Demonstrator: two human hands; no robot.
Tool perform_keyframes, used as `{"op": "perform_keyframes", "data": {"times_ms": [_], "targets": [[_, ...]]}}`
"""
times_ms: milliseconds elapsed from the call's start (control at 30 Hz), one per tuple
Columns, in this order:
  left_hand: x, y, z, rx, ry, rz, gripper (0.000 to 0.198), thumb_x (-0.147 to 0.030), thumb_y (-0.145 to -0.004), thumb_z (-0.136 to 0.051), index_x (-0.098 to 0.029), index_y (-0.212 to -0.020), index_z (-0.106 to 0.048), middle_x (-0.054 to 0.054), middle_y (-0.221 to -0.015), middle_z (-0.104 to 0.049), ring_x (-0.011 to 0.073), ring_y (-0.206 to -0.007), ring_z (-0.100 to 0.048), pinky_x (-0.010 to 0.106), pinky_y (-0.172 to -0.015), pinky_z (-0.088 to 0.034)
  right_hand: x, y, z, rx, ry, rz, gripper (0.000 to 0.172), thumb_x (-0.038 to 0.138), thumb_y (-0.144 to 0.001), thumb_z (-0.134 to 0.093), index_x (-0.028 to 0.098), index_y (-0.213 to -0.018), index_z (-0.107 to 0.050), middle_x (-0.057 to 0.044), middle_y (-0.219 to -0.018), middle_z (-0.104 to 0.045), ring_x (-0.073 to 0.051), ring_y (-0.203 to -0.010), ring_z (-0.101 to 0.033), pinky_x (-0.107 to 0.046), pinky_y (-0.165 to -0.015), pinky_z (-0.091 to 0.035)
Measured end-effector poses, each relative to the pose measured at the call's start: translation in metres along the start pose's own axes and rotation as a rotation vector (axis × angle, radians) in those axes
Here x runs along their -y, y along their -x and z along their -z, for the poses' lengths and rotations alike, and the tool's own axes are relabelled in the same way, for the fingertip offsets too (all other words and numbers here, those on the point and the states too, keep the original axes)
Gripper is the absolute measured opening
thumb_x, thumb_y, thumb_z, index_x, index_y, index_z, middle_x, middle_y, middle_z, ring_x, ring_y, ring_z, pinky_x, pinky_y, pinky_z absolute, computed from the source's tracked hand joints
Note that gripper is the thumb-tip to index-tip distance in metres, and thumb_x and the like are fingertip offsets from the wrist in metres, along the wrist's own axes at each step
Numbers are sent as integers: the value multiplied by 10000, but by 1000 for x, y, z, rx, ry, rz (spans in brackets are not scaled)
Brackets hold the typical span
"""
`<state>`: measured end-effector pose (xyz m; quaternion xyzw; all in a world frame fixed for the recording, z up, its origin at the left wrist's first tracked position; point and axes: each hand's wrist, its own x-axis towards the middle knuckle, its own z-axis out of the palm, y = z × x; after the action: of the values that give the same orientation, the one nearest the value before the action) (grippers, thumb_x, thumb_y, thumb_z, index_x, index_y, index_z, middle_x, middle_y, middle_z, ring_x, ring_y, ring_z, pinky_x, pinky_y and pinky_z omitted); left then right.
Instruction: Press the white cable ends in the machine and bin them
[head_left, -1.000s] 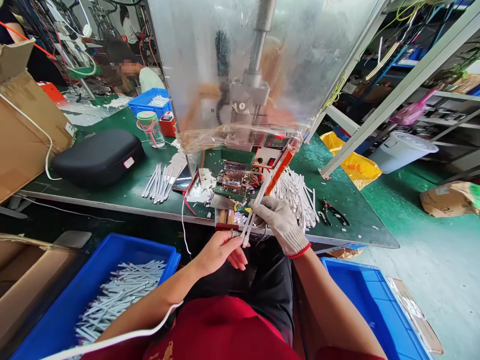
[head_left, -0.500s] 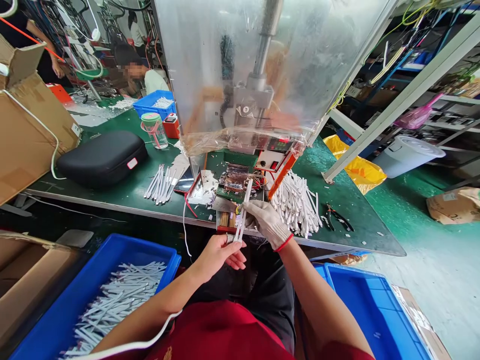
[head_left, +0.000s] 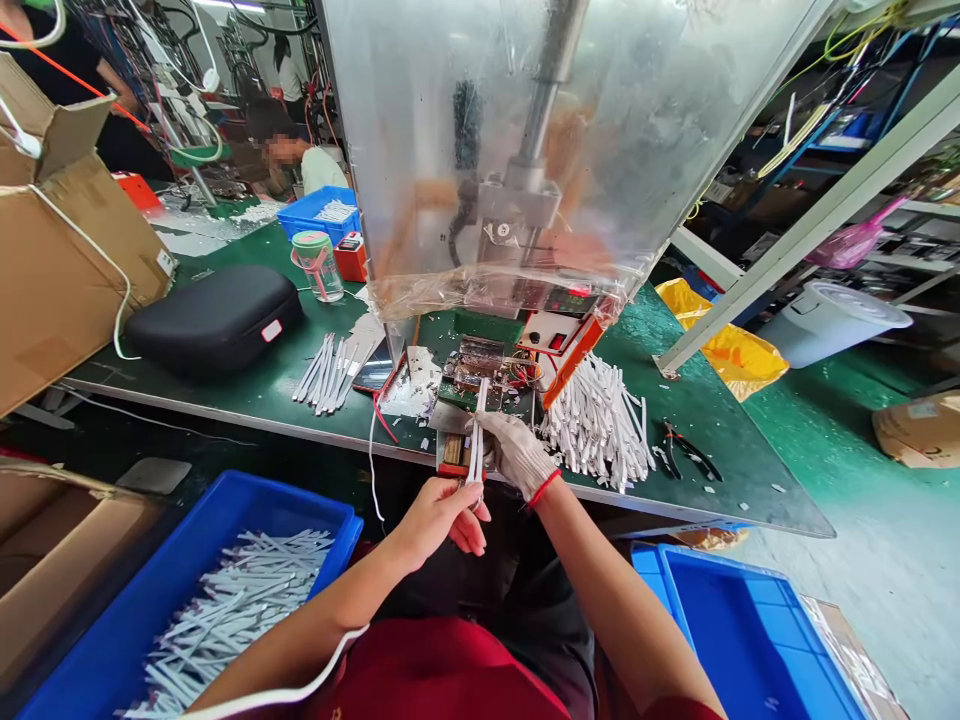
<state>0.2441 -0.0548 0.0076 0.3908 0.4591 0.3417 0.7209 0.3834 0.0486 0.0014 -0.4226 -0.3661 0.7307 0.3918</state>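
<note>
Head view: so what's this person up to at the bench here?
Seated at the green bench, the person holds slim white strips with both hands. The left hand pinches their near ends, while the gloved right hand holds them farther up. The far ends point toward a small metal block; whether they touch it is unclear. A heap of similar strips lies to the right, near pliers, and a blue bin at left holds more.

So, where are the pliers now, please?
In the head view, the pliers lie at right on the green table, just right of the pile of white strips.
</note>
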Motion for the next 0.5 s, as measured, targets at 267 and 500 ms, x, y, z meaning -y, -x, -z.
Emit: {"op": "perform_keyframes", "data": {"times_ms": [267,500], "targets": [[-2,0,0,8,0,4,562,-651,-816,-604,-99,-727,-667,105,-539,-690,179,-469,-656,215,-469,-457,-5,-8,4,-33,-7,19,292,425,-737,-744,140,-778,-695,-3,-563,-620,-92,-399,-511,-183,-345,-419],[-2,0,1,15,2,7,561,-653,-796,-615,-99,-730,-671,102,-540,-687,179,-470,-655,221,-474,-469,-6,-9,5,-45,1,14,298,431,-742,-745,138,-774,-698,-18,-597,-639,-99,-413,-526,-186,-344,-421]]}}
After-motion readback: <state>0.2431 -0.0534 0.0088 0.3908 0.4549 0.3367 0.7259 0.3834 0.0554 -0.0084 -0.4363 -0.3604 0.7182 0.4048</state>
